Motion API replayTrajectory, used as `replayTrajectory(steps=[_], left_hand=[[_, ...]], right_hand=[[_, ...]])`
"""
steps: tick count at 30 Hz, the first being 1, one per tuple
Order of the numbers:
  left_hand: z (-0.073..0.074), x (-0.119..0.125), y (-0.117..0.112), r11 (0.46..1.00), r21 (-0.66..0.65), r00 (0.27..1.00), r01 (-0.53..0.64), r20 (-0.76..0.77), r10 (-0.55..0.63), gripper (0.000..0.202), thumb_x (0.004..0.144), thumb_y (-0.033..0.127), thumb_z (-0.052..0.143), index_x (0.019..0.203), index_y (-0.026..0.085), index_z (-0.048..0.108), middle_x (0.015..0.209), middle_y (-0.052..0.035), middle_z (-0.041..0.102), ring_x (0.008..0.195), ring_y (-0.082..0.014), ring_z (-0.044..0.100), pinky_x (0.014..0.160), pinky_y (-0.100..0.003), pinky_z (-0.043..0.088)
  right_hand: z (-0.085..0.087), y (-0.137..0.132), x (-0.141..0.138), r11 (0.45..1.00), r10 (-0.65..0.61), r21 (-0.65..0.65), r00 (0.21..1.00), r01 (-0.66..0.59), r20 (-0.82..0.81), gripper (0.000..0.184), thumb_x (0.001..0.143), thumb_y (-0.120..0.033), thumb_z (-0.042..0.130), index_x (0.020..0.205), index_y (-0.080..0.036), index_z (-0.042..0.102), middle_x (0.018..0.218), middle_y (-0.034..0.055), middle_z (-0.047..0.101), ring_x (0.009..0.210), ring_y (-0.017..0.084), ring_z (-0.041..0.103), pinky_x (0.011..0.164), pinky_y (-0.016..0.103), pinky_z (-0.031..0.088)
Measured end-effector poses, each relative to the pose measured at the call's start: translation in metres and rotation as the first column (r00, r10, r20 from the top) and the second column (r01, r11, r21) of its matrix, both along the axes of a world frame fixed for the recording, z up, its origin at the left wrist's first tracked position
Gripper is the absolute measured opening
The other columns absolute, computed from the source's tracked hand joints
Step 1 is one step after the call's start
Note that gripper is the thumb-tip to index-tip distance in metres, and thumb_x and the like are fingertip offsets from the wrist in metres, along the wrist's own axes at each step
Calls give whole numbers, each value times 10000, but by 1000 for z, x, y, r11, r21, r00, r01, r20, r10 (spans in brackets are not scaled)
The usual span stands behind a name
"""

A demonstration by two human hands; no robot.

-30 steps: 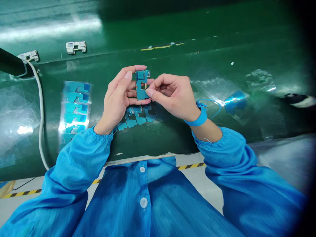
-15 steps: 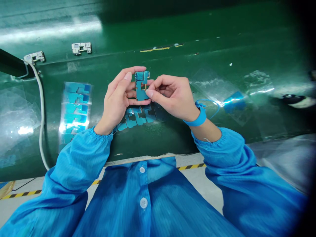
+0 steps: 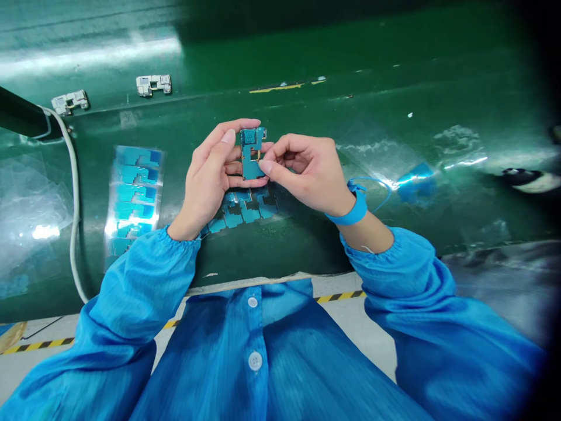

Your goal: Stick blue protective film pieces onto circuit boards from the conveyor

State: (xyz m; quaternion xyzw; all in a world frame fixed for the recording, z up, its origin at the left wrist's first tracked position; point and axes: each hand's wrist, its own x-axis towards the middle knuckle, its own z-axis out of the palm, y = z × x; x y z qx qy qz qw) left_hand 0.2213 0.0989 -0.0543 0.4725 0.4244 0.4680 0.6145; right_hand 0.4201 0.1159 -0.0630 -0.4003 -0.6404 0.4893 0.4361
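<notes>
A small teal circuit board (image 3: pixel 251 153) with a notch is held upright over the green belt (image 3: pixel 307 99). My left hand (image 3: pixel 210 175) grips it from the left with thumb and fingers curled round it. My right hand (image 3: pixel 302 169) pinches its right edge between thumb and forefinger. That wrist wears a blue strap (image 3: pixel 353 210) with a thin cord. Just under my hands lies a clear sheet with several teal sticker shapes (image 3: pixel 243 210).
A second sheet of teal stickers (image 3: pixel 134 196) lies to the left, next to a white cable (image 3: pixel 74 199). Two small metal parts (image 3: pixel 153 84) (image 3: pixel 69 102) sit on the far belt. Clear film scraps (image 3: pixel 416 172) lie right, and clear bags (image 3: pixel 30 222) left.
The two metal parts on the far belt have drifted to the right. My hands and the board have hardly moved.
</notes>
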Motion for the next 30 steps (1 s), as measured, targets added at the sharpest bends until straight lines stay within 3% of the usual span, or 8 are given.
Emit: replayTrajectory(steps=[17,30], left_hand=[[8,-2,-2,999,-36,1000,6,3,-6,536,1098,658,557,1451,274,683,1252,-80,858,1134,-283,850,821,-347,743],[12,-1,-3,998,-62,1000,8,9,-8,519,1097,646,553,1429,270,690,1293,-90,842,1089,-293,861,827,-386,755]], right_hand=[[1,-3,-1,999,-17,32,1000,17,-1,386,906,-528,926,824,-209,724,825,33,712,976,228,766,892,354,691],[5,-1,-3,997,18,-77,997,-23,-69,501,866,-667,920,815,-217,707,772,20,677,1025,252,788,965,418,713]])
